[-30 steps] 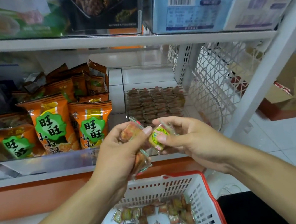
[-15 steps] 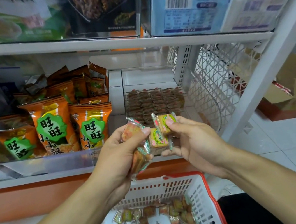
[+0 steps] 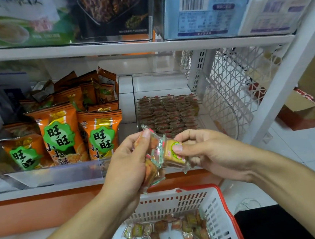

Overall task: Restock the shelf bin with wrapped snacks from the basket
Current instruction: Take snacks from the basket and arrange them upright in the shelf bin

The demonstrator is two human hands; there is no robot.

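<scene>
Both hands hold wrapped snacks in front of the bin, midway through restocking.

The right hand (image 3: 207,153) pinches one snack (image 3: 172,154) between thumb and curled fingers; the left hand (image 3: 126,163), touching it at 9 o'clock, has its thumb and fingers clamped round a small stack (image 3: 151,166) of the same packets. At 12 o'clock from the hands, the clear bin (image 3: 166,86) already carries neat rows (image 3: 168,111) across its front part, with bare floor behind, so I judge the job partly done. At 6 o'clock the basket (image 3: 227,210) holds many loose packets yet to be moved. How many packets the left hand grips is hidden by its fingers, the basket's near end is cut off, and the bin's clear walls are hard to trace. Orange bags (image 3: 60,136) stand at 9 o'clock.
</scene>
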